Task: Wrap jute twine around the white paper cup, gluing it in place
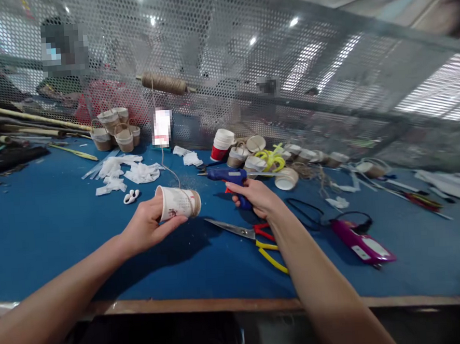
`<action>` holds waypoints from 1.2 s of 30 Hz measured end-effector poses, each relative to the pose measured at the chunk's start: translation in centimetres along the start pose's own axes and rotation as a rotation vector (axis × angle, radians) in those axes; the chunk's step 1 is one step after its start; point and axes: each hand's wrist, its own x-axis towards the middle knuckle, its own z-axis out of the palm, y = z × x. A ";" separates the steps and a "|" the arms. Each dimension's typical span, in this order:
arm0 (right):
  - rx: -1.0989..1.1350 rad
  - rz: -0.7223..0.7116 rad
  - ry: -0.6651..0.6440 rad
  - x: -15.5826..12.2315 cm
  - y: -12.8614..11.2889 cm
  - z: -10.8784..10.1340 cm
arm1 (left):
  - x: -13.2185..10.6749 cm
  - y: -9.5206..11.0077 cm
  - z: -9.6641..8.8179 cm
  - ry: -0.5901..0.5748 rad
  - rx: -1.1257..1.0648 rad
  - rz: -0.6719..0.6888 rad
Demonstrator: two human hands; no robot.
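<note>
Left fingers (171, 227) hold the cup (172, 197) sideways, its twine-wrapped base (195, 203) pointing rightward from them, left of the right fingers (239, 189) gripping the glue gun (225, 175).

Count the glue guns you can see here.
1: the blue glue gun in the right hand, across from the paper cup in the left hand. Any lying behind the cups at the back would be hidden.
</note>
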 end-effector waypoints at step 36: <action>0.562 -0.318 -0.188 -4.6 -1.5 5.5 | -0.2 2.3 0.3 -0.141 -0.423 -0.587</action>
